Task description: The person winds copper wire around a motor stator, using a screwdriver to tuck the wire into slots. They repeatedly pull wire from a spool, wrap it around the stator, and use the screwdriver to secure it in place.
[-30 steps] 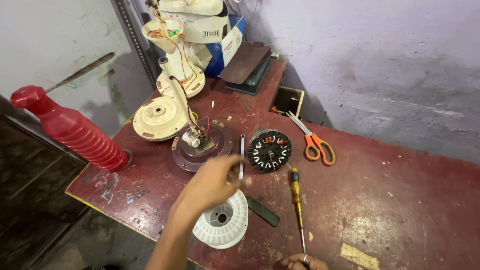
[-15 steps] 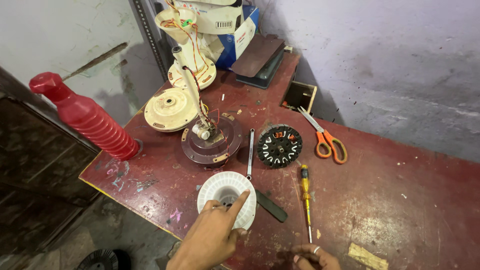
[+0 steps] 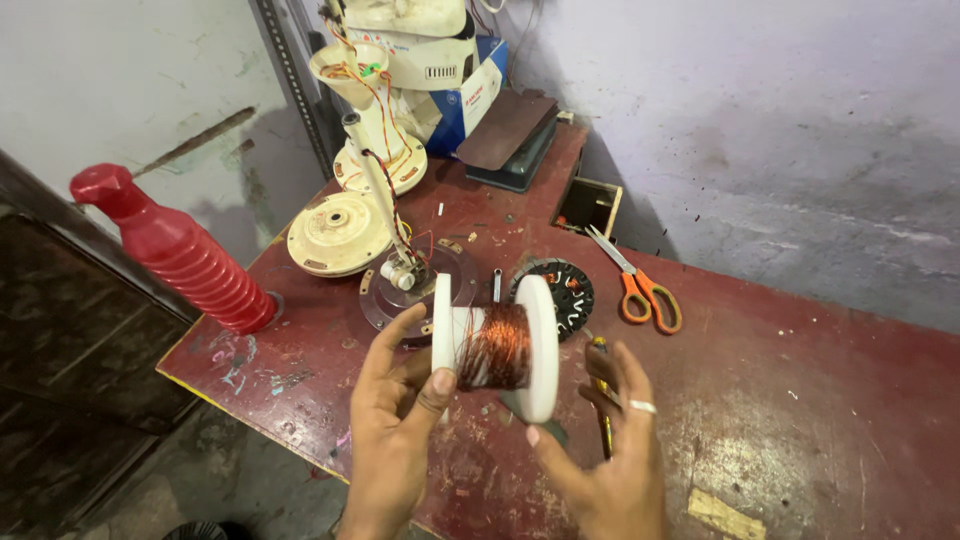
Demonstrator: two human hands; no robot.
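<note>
Red, scuffed bench (image 3: 800, 400) fills the view under a grey wall. Above its near edge, the left hand (image 3: 395, 425) pinches one white flange of a spool (image 3: 497, 347) of copper wire, thumb on the winding; the right hand (image 3: 610, 455) props the other flange from below. It looks light and stiff, though the fine wire could snag, so the flanges are the safer hold. Left of the grip stands a red bottle (image 3: 175, 250); behind lie motor parts (image 3: 415, 285); right, scissors (image 3: 640, 285).
</note>
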